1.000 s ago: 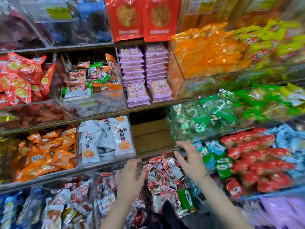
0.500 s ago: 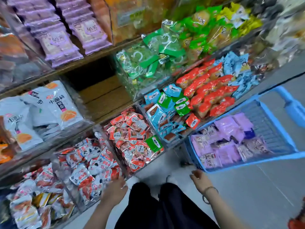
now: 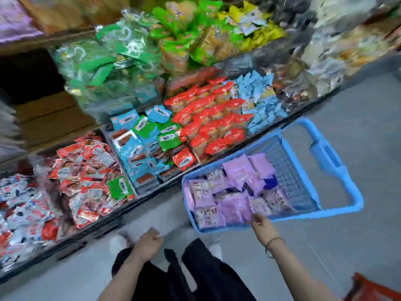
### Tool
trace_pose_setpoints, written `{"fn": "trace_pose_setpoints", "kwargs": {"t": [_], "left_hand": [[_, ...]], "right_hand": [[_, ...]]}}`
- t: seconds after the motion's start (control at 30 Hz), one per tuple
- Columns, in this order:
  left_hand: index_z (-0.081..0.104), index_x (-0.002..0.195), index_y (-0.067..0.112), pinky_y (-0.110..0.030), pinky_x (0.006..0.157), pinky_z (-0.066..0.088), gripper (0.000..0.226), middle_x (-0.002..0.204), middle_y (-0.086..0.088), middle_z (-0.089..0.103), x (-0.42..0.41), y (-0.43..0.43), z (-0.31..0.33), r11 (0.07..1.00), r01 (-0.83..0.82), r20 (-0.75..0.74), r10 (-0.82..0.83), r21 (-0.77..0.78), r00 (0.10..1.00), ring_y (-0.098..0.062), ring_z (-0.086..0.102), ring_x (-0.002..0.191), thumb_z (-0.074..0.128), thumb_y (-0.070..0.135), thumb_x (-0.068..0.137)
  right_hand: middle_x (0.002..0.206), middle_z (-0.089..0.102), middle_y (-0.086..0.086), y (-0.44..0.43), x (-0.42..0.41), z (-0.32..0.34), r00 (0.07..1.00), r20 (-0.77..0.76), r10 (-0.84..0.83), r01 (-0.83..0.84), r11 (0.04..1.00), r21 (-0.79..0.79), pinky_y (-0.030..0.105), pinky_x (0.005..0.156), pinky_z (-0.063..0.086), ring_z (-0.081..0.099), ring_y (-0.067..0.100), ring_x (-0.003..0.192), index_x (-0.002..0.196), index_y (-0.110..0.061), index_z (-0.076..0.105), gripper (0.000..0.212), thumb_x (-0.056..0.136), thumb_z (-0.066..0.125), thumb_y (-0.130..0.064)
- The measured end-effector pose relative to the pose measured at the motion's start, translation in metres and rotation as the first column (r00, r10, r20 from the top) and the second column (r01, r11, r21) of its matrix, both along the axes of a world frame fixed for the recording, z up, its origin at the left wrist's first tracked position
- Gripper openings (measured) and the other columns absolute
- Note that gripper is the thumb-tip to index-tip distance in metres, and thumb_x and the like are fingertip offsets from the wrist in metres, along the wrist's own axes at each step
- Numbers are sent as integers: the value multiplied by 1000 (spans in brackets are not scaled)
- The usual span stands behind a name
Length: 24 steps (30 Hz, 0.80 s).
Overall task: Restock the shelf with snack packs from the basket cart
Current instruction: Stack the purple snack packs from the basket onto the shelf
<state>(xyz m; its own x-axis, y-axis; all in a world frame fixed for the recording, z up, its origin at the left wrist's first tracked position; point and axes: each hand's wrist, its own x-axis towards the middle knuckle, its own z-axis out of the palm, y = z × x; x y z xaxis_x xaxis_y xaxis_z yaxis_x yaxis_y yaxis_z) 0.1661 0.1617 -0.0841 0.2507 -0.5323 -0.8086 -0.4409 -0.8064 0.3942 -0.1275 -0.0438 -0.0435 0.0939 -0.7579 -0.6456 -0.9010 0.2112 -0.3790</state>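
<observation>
Your right hand [image 3: 261,224] meets the near rim of the basket cart [image 3: 325,212], grip unclear. Its handle points far-right, and the purple snack packs [image 3: 236,170] lie flat. Your left hand [image 3: 149,242] is fisted and empty.

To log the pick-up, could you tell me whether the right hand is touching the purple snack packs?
Cannot tell. In the head view the right hand overlaps the purple snack packs at the near rim of the blue basket, but blur hides contact.

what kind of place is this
Most likely a snack aisle in a shop: a tiered shelf heaped with wrapped red packs and green packs, with a blue basket cart of purple packs beside it.
</observation>
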Motion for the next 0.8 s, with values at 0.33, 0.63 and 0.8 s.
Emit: {"fn": "trace_pose_setpoints", "kwargs": {"t": [0.33,0.63,0.8], "left_hand": [[0,152,9,-39,117,15,73,161,-8,1,-165,-79,-17,953,296,399,-294,57,869,-22,2,148,39,36,96],[62,119,-1,-43,98,48,76,116,-17,64,-182,-85,-29,921,383,510,-294,-76,808,-30,63,106,85,25,52],[67,111,1,-43,91,52,72,102,-14,68,-182,-79,-42,911,396,537,-280,-112,796,-30,66,93,85,22,44]], "right_hand": [[116,61,19,-108,-59,-33,952,-69,299,-300,954,1,29,85,41,59,27,103,116,-2,58,35,85,62,-18],[139,32,10,-136,-62,-74,818,-492,299,-396,912,-105,43,98,39,37,32,126,138,-17,25,70,80,64,-23],[136,39,21,-142,-65,-91,908,-406,105,-181,971,-154,45,94,43,46,39,120,141,-8,20,76,78,63,-3]]}}
